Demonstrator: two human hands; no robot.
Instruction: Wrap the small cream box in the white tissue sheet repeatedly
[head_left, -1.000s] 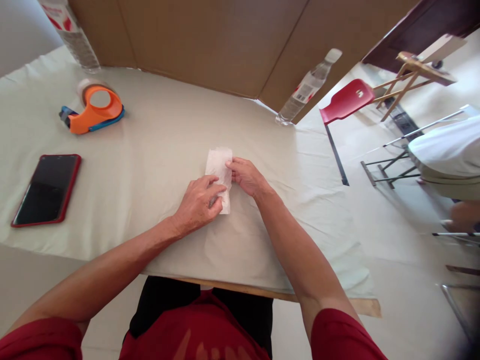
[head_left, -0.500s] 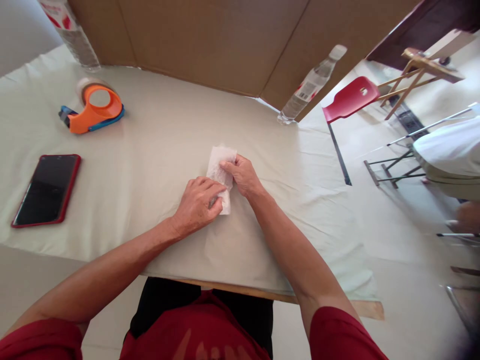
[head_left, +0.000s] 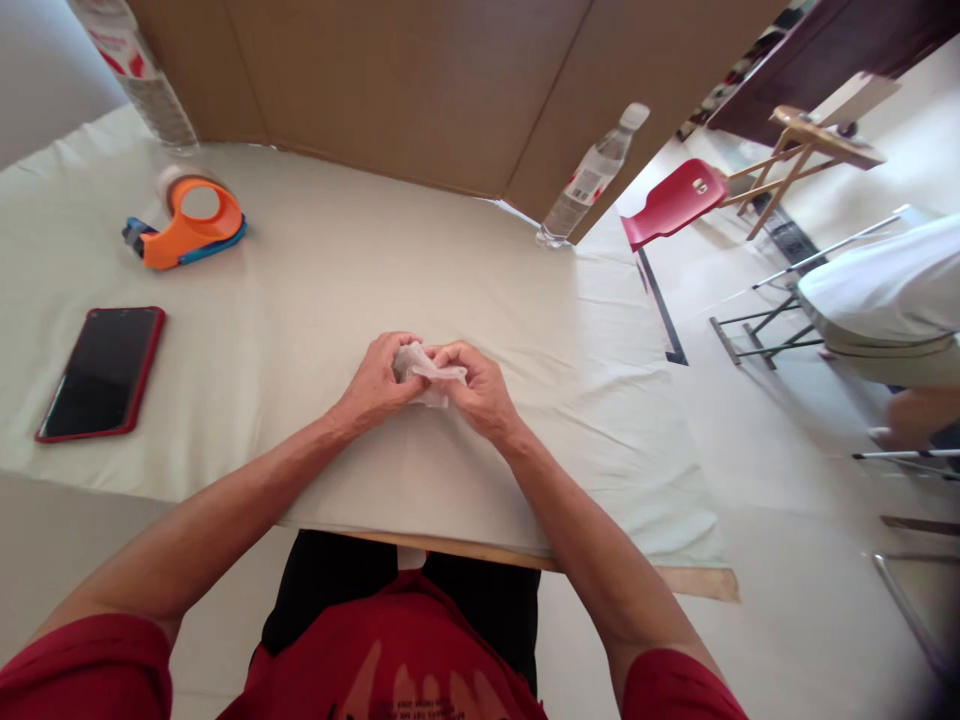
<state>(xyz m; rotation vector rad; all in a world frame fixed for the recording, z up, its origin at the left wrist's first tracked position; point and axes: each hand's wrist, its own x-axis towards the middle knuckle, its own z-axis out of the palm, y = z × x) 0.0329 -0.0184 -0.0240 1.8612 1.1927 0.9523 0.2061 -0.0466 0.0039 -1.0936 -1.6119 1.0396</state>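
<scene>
A crumpled white tissue (head_left: 420, 362) is gripped between both hands above the cloth-covered table (head_left: 360, 260). My left hand (head_left: 384, 375) is closed on its left side, thumb toward the middle. My right hand (head_left: 480, 390) pinches the right end between thumb and fingers. The two hands almost meet, and parts of the tissue are hidden behind the fingers.
An orange tape dispenser (head_left: 196, 225) and a red-cased phone (head_left: 101, 372) lie on the left. Water bottles stand at the back left (head_left: 146, 85) and right (head_left: 589, 180), by a cardboard panel (head_left: 390, 90). Beyond are a red chair (head_left: 675, 200) and a seated person (head_left: 885, 300).
The tissue was a flat, upright strip and is now bunched up between the hands. My left hand has moved up, and my right hand has come down beside it. The view has shifted slightly.
</scene>
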